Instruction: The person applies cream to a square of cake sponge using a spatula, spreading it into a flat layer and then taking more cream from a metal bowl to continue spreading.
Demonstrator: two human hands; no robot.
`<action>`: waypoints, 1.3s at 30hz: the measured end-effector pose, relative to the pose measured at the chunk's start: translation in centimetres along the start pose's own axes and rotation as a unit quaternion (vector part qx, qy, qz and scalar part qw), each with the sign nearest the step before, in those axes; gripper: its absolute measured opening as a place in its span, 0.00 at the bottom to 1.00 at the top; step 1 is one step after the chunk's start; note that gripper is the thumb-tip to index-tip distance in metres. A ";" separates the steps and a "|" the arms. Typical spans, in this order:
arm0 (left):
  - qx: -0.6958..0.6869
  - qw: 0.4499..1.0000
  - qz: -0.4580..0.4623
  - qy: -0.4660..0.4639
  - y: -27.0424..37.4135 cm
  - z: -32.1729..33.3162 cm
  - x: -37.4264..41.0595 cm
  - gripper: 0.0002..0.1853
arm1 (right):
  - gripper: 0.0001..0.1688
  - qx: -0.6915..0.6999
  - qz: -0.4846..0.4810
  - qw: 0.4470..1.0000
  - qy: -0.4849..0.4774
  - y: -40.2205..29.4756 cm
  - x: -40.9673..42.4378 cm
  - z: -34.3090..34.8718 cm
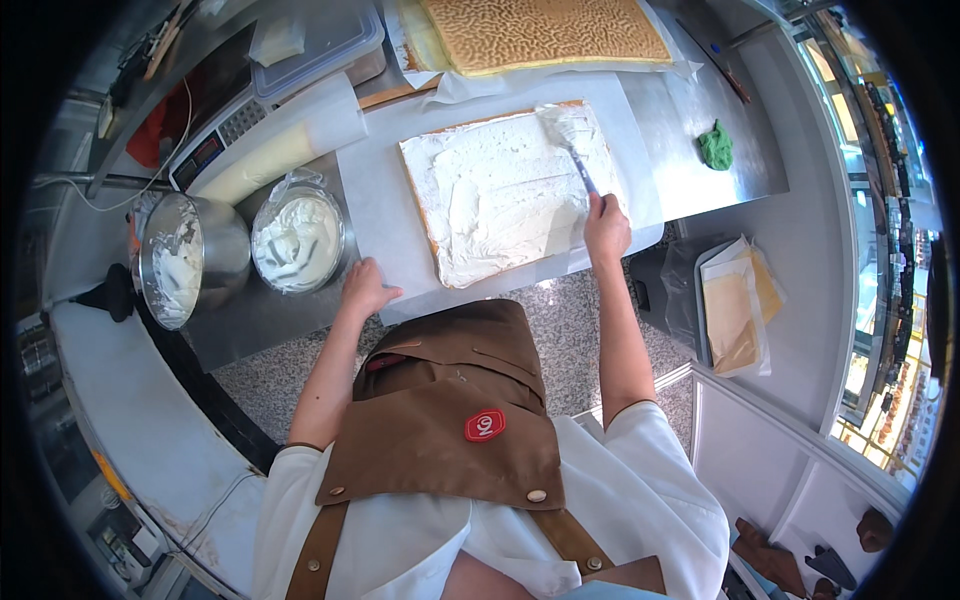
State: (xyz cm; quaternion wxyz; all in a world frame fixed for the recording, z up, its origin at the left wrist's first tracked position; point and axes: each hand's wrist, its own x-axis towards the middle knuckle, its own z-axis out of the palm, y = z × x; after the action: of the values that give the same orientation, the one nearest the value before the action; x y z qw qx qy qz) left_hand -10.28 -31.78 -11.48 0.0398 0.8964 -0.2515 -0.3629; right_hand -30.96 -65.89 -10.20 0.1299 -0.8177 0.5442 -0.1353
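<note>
A rectangular sponge cake sheet (420, 202) lies on white baking paper (382, 217), its top covered with white cream (502, 202). My right hand (608, 232) grips the handle of a spatula (581, 169) at the cake's right side. The spatula's cream-coated blade touches the far right part of the cream. My left hand (367, 289) rests at the paper's near left corner by the table edge, thumb spread and holding nothing. Just left of it stands a bowl of white cream (300, 244), with plastic film at its rim.
A steel mixing bowl (225, 255) tilts at the left, cream inside. Behind it lie a paper-wrapped roll (262, 165), a scale (214, 146) and a lidded plastic box (330, 60). Another sponge sheet (547, 34) sits at the back. A green cloth (715, 145) lies right.
</note>
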 end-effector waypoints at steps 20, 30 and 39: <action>0.002 1.000 0.006 0.006 -0.6 0.6 0.3 0.35 | 0.24 0.124 0.119 0.983 -0.060 3.6 -0.9 -4.2; 0.005 0.999 0.036 0.013 -0.7 0.4 0.2 0.35 | 0.24 0.106 0.010 0.978 -0.181 -3.9 -4.0 -0.3; 0.003 0.999 0.006 0.031 0.0 0.2 -0.6 0.34 | 0.24 0.134 -0.013 0.962 -0.237 -3.7 -8.1 -7.8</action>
State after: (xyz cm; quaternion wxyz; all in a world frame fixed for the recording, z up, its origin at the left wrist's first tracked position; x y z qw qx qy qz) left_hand -10.79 -31.50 -11.20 0.0473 0.9060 -0.2561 -0.3337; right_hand -33.66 -57.52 -2.24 0.3615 -0.8086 0.4640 -0.0105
